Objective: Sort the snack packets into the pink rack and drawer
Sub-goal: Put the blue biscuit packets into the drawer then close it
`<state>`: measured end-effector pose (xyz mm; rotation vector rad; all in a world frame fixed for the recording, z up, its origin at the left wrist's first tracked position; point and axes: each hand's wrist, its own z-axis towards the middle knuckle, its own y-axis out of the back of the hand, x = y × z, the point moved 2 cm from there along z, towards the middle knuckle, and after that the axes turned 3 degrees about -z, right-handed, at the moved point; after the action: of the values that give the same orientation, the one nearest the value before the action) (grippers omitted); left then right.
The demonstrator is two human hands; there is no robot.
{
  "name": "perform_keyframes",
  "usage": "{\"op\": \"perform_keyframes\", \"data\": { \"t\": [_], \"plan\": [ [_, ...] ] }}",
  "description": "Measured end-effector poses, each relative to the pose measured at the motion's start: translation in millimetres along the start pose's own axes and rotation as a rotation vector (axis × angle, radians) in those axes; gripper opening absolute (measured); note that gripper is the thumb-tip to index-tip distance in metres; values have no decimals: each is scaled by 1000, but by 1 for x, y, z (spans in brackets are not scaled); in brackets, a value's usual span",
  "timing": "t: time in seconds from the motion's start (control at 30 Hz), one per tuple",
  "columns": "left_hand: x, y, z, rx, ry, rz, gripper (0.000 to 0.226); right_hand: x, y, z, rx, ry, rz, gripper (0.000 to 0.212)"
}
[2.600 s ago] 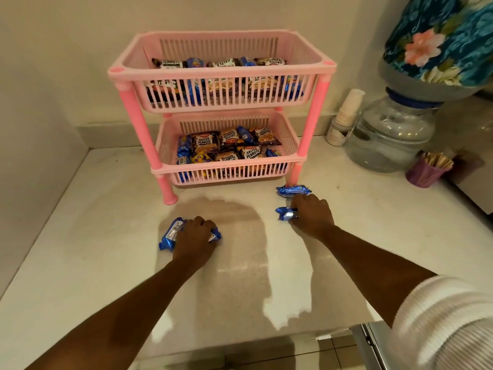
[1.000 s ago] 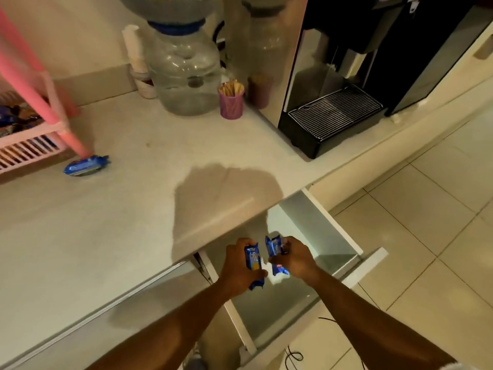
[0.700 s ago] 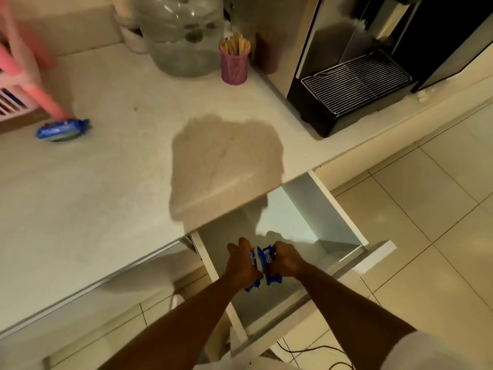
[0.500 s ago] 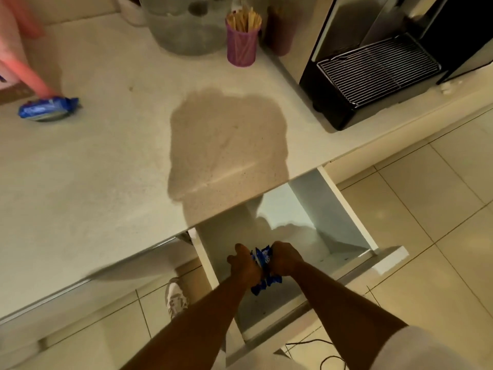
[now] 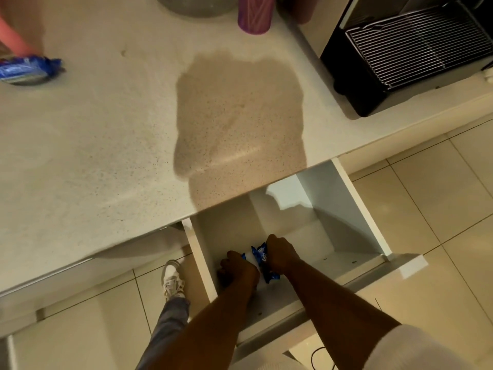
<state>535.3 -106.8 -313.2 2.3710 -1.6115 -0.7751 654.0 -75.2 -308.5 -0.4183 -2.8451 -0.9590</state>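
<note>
1. Head view looks straight down on both hands, lowered together inside the open white drawer [image 5: 344, 201] that is pulled out from under the bench [image 5: 106, 129].
2. Right hand [image 5: 281, 253] is closed around a blue snack packet [image 5: 262, 259]; the packet's long axis runs roughly front to back in the drawer, with its crimped end poking out toward the drawer front.
3. Left hand [image 5: 237, 271] is curled into a fist just beside it, a sliver of blue showing at its knuckles; whether it grips a whole packet I cannot tell.
4. Both hands sit near the drawer's left wall and low over its floor, so releasing looks like the step in hand.
5. One more blue packet [image 5: 26, 69] lies on the bench far to the left, by a leg of the pink rack [image 5: 14, 40], nearer the left hand.
</note>
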Motion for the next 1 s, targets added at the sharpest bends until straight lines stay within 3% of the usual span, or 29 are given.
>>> {"op": "perform_keyframes", "data": {
  "t": [0.1, 0.17, 0.33, 0.4, 0.57, 0.67, 0.87, 1.0],
  "plan": [
    [5, 3, -1, 4, -24, 94, 52, -2, -3, 2, -35, 7, 0, 57],
    [4, 2, -3, 15, -46, 127, 40, -4, -4, 3, -32, 3, 4, 59],
    [5, 4, -10, -24, -223, 162, 32, -4, -4, 1, -28, 7, 15, 55],
    [3, 7, -12, 9, -267, 330, 41, -5, -1, -2, -40, 3, 29, 51],
    [-13, 19, -22, 146, -425, 828, 48, -6, 7, -19, -48, -12, 75, 66],
    [-27, 30, -36, 223, -521, 956, 47, -5, 14, -34, -58, -14, 72, 64],
    [-70, 63, -69, 410, -735, 909, 49, 12, 33, -71, -114, 58, 151, 57],
    [-93, 99, -93, 403, -1040, 679, 34, 38, 52, -100, -315, 108, 364, 21]
  ]
}}
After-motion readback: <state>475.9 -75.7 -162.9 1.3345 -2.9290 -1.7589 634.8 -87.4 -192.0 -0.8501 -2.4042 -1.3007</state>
